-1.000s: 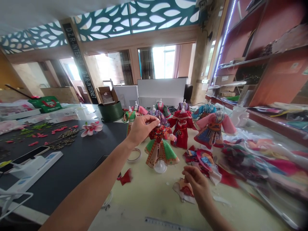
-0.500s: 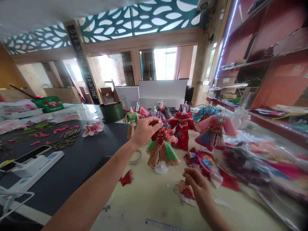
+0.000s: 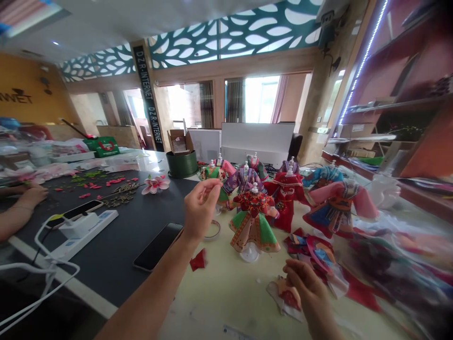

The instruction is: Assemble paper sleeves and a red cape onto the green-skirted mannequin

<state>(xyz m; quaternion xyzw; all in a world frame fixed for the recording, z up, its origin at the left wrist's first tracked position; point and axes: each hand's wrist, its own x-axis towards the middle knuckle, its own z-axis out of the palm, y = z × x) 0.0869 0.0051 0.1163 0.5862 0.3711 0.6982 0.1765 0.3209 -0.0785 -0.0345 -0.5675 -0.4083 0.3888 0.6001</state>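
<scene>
A small mannequin doll (image 3: 254,222) in a red top and green-orange skirt stands on a white base on the yellowish tabletop (image 3: 226,293). My left hand (image 3: 198,208) hovers just left of it, not touching, its thumb and fingers curled together in a loose pinch with nothing visible in them. My right hand (image 3: 307,289) is low at the front, fingers bent over a small red-and-white cloth piece (image 3: 285,297) lying on the table. A heap of colourful doll clothes (image 3: 318,255) lies just beyond that hand.
Several dressed dolls (image 3: 288,196) stand in a row behind. A phone (image 3: 157,245), a power strip (image 3: 85,225), a pink flower (image 3: 155,184) and a green round box (image 3: 182,164) sit on the dark mat. Another person's hand (image 3: 30,194) works at far left. Shelves line the right.
My left hand let go of the doll's neck and drew back to the left. The view swung left, bringing the other person's hand in. My right hand stayed over the cloth piece.
</scene>
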